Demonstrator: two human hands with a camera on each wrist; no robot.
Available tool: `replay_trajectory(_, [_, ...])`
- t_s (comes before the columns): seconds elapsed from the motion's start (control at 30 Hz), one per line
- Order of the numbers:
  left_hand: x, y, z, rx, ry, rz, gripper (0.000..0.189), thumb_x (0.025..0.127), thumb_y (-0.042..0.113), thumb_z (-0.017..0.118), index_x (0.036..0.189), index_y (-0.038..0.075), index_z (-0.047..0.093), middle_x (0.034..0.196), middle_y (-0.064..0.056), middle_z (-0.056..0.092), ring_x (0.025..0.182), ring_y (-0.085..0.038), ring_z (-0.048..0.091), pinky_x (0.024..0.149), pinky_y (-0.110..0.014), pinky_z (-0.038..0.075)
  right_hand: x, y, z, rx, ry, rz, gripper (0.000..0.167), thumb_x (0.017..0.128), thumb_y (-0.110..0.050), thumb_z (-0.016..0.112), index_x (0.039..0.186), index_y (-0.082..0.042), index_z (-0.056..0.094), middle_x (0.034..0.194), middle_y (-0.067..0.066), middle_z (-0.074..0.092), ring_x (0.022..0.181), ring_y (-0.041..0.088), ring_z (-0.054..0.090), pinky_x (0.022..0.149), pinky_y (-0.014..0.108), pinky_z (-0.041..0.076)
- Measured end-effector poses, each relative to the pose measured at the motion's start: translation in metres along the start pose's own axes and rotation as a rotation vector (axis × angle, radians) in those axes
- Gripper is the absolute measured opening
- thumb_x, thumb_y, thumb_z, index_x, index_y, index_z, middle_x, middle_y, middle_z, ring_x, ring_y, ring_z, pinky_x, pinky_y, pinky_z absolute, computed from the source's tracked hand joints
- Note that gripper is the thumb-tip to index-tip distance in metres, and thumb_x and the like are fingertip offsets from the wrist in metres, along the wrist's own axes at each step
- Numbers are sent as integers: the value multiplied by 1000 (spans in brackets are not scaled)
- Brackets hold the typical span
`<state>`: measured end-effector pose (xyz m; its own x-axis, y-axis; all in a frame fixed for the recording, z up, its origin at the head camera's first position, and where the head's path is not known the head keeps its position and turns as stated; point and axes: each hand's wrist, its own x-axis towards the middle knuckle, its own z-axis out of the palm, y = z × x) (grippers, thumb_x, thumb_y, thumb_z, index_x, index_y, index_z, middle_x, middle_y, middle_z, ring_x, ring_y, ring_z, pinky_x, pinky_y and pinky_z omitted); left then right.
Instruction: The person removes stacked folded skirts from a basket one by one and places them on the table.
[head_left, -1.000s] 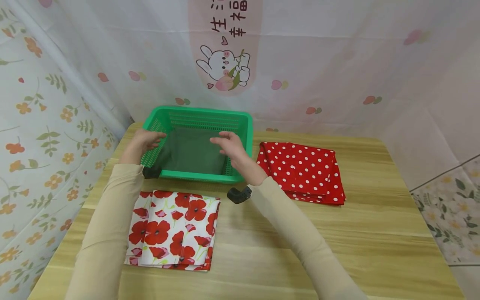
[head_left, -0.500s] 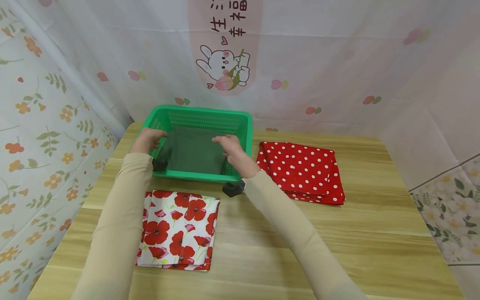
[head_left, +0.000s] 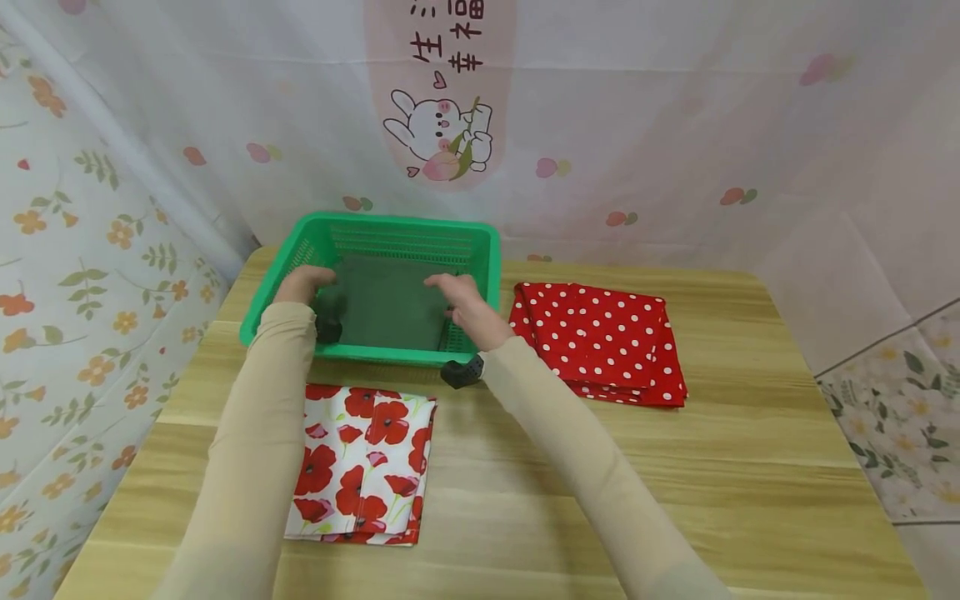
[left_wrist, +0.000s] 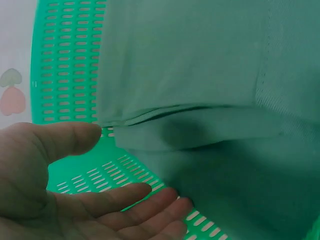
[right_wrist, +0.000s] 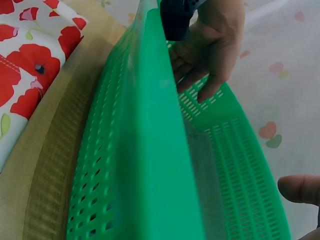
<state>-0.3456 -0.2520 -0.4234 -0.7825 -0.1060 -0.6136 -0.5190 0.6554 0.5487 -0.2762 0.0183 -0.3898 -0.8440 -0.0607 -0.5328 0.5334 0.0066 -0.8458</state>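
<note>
A folded dark green cloth (head_left: 390, 300) lies in the bottom of a green plastic basket (head_left: 405, 358). My left hand (head_left: 302, 286) is inside the basket at its left end. In the left wrist view, its thumb and straight fingers (left_wrist: 127, 197) are spread, with the thumb tip right at the edge of the folded layers (left_wrist: 190, 120). My right hand (head_left: 471, 307) reaches over the basket's right part, fingers extended toward the cloth and holding nothing. Only its thumb (right_wrist: 300, 190) and a bit of palm show in the right wrist view.
A folded white cloth with red poppies (head_left: 367, 467) lies in front of the basket, partly behind the left sleeve (head_left: 258, 442). Right of the basket is a folded red polka-dot cloth (head_left: 600, 342). Everything rests on a wooden table (head_left: 735, 467), with a printed curtain (head_left: 637, 108) behind.
My left hand has moved right and lower into the basket, its sleeve now covering more of the poppy cloth. My right hand has shifted only slightly. The head view has turned a little.
</note>
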Motion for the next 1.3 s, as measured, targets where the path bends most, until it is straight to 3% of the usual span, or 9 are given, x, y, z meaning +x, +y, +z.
replay_trajectory(0.07, [-8, 3, 3, 15, -22, -11, 77, 92, 37, 44, 144, -11, 14, 146, -33, 19, 129, -47, 29, 102, -51, 35, 0, 1, 0, 5, -10, 19, 70, 90, -19, 59, 147, -2, 21, 152, 12, 21, 136, 33, 27, 106, 42, 33])
replay_trajectory(0.13, [-29, 11, 7, 32, -32, -35, 74, 94, 34, 38, 144, -13, 9, 148, -33, 14, 133, -46, 24, 106, -50, 29, 1, 2, -1, 9, -20, 41, 71, 90, -20, 58, 147, -3, 20, 153, 12, 20, 136, 35, 26, 106, 43, 33])
replay_trajectory(0.33, [-59, 20, 10, 75, -50, -38, 67, 97, 28, 31, 141, -17, 8, 143, -38, 19, 126, -47, 35, 103, -48, 35, 4, 7, -2, 1, -19, 93, 70, 90, -20, 59, 147, -4, 23, 152, 11, 20, 134, 36, 28, 105, 45, 34])
replay_trajectory(0.47, [-56, 20, 10, 70, -80, -56, 66, 97, 26, 30, 142, -17, 7, 143, -37, 20, 126, -45, 35, 103, -47, 36, 18, 13, -1, -12, -5, 87, 72, 90, -18, 59, 148, -4, 19, 153, 13, 18, 136, 37, 24, 104, 51, 33])
replay_trajectory(0.63, [-42, 15, 12, 60, -105, -72, 68, 97, 29, 34, 143, -14, 8, 142, -35, 25, 115, -40, 42, 95, -44, 42, 43, 27, -2, -88, 23, 88, 74, 85, -25, 65, 145, -3, 28, 150, 15, 24, 134, 39, 26, 97, 57, 37])
replay_trajectory(0.77, [-27, 7, 12, -47, -158, -111, 74, 94, 31, 43, 144, -12, 8, 144, -33, 24, 117, -43, 42, 89, -45, 47, 24, 22, -4, -110, 1, 119, 65, 88, -26, 59, 144, -6, 33, 149, 14, 24, 131, 38, 29, 99, 55, 37])
replay_trajectory(0.87, [-27, 6, 13, -86, -193, -117, 76, 94, 29, 45, 145, -11, 4, 146, -34, 19, 127, -49, 33, 95, -50, 43, 15, 18, -8, -53, -22, 149, 65, 88, -24, 59, 145, -7, 31, 149, 16, 25, 131, 38, 30, 99, 57, 35])
replay_trajectory(1.07, [-38, 14, 16, 15, -178, -72, 71, 97, 24, 40, 144, -13, 1, 148, -34, 14, 134, -46, 21, 107, -48, 29, 12, 16, -11, 7, -47, 197, 67, 88, -23, 59, 145, -9, 29, 147, 17, 29, 131, 36, 33, 99, 63, 32])
replay_trajectory(1.3, [-41, 16, 16, 30, -243, -69, 74, 98, 25, 39, 143, -12, -7, 148, -35, 7, 137, -44, 14, 111, -45, 22, 13, 19, -8, -47, -51, 187, 56, 87, -21, 61, 137, -7, 40, 138, 16, 42, 124, 34, 42, 95, 61, 37])
